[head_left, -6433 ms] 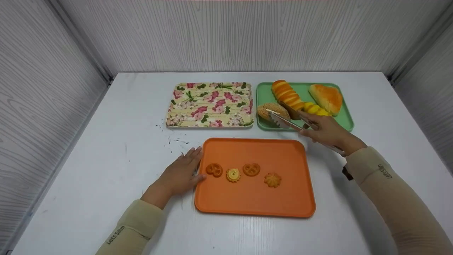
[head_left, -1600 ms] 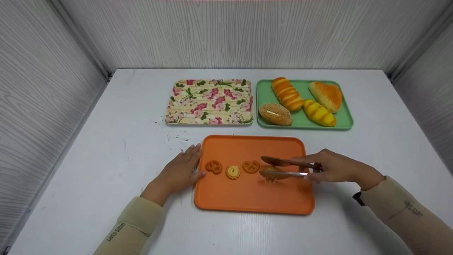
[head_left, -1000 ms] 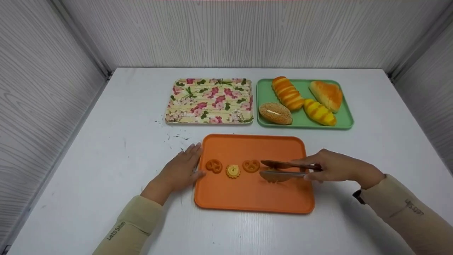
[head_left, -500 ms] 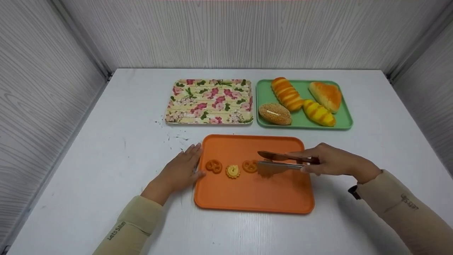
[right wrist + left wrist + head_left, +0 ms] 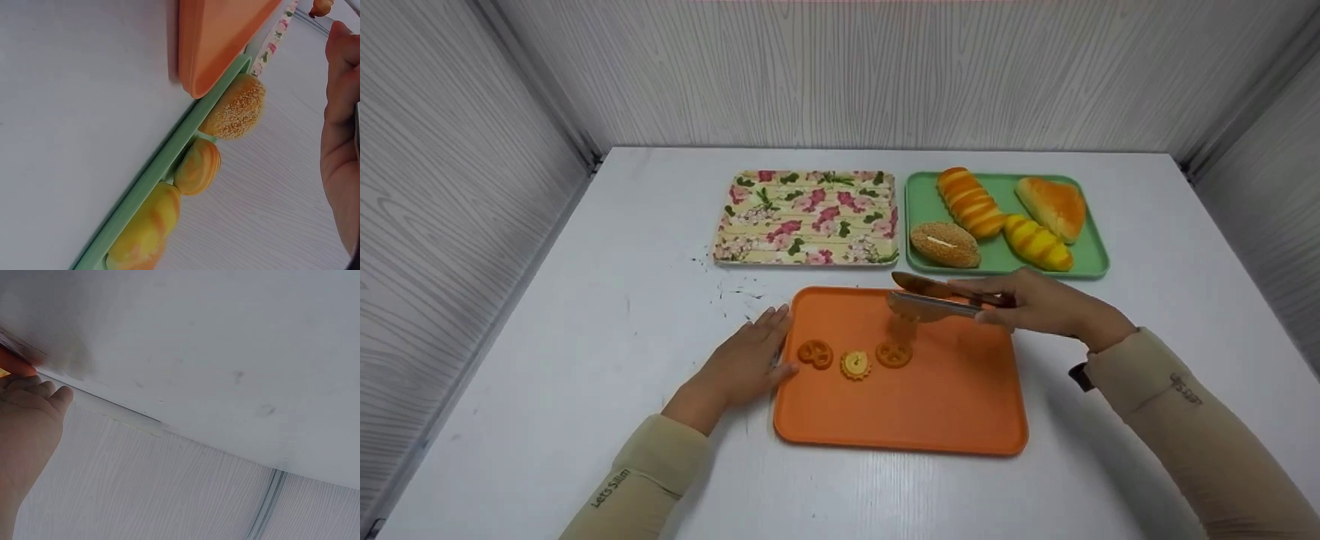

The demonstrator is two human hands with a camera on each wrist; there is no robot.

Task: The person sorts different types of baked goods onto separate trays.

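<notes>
My right hand [image 5: 1039, 304] grips metal tongs [image 5: 941, 304] above the far edge of the orange tray [image 5: 900, 420]. Between the tong tips is a flower-shaped cookie, mostly hidden from the head but visible as a browned cookie [image 5: 321, 7] at the top corner of the right wrist view. Its shadow falls on the tray below. Two pretzel cookies [image 5: 815, 354] and a round scalloped cookie [image 5: 856, 364] lie in a row on the tray. With fingers extended, my left hand [image 5: 739, 367] rests at the tray's left edge, thumb over the rim.
Behind the orange tray stands a floral tray [image 5: 810, 217]. To its right, a green tray [image 5: 997, 259] holds a sesame bun [image 5: 946, 245], a striped loaf [image 5: 969, 202], a yellow bread [image 5: 1039, 244] and a triangular bread [image 5: 1054, 208]. Pale wood-grain walls [image 5: 840, 75] enclose the table.
From over the green tray, my right hand came to the orange tray, and the tongs picked up the flower-shaped cookie. It has since risen and moved back-left. My left hand stayed put.
</notes>
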